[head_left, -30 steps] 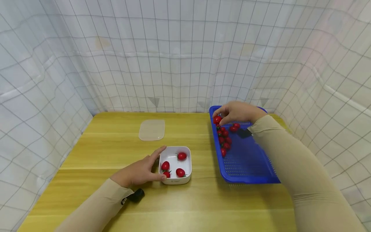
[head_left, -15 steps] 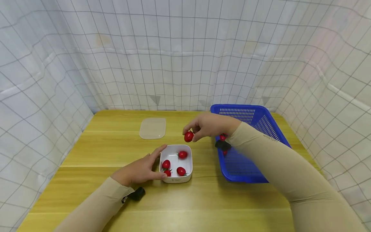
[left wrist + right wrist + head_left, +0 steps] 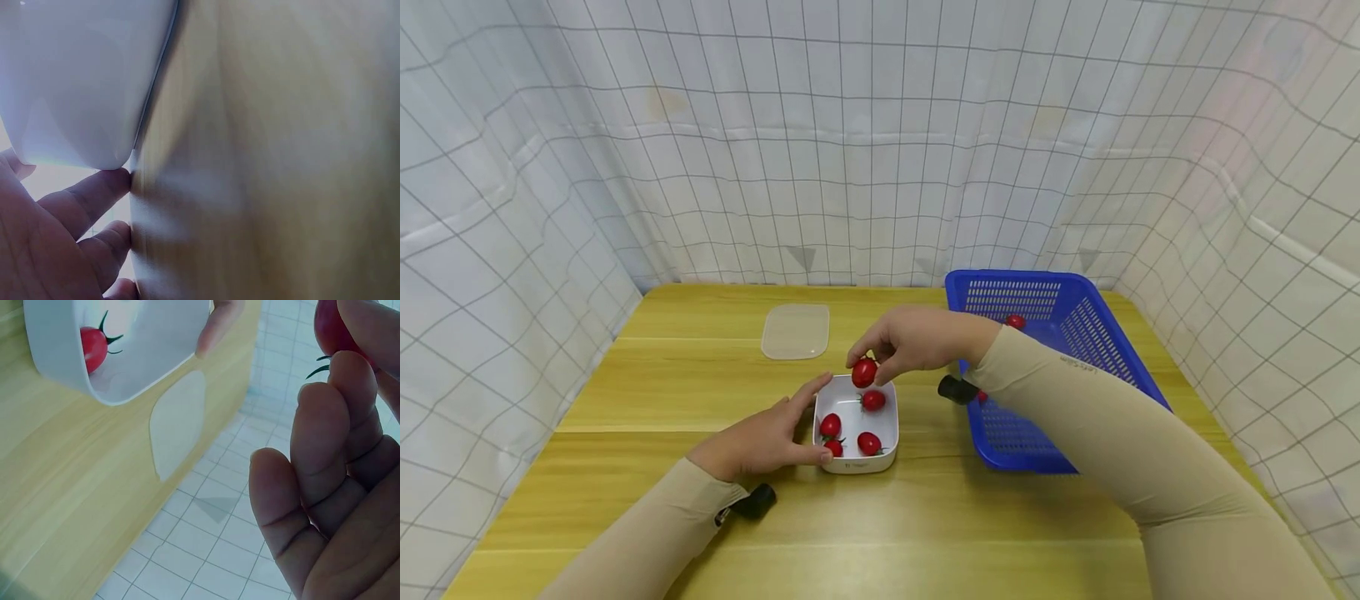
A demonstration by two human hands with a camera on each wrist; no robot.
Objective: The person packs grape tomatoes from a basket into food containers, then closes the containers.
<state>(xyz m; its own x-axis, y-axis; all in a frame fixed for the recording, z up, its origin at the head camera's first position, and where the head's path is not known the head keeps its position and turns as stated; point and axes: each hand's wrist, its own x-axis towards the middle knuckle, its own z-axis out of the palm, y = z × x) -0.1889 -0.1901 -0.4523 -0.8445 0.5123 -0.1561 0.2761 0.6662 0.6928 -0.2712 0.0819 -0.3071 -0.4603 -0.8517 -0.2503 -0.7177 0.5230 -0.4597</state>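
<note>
My right hand (image 3: 917,337) pinches a cherry tomato (image 3: 864,372) between thumb and fingers, above the far edge of a square white container (image 3: 859,467). In the right wrist view the tomato (image 3: 332,328) shows its green stem beside the fingertips. Several cherry tomatoes lie inside the container, among them one (image 3: 869,443) near its front right corner. My left hand (image 3: 760,442) holds the container's left side, forefinger at the far corner and thumb at the near one. From the left wrist, fingertips (image 3: 115,181) touch the white wall (image 3: 81,94).
A blue plastic basket (image 3: 981,457) stands to the right, partly covered by my right arm; a few cherry tomatoes (image 3: 1015,322) show in it. A flat translucent lid (image 3: 796,332) lies on the wooden table (image 3: 700,367) behind the container. White gridded curtains (image 3: 880,167) surround the table.
My right hand has lifted a cherry tomato out of the blue basket and carried it left to above the white container. The left hand stays at the container.
</note>
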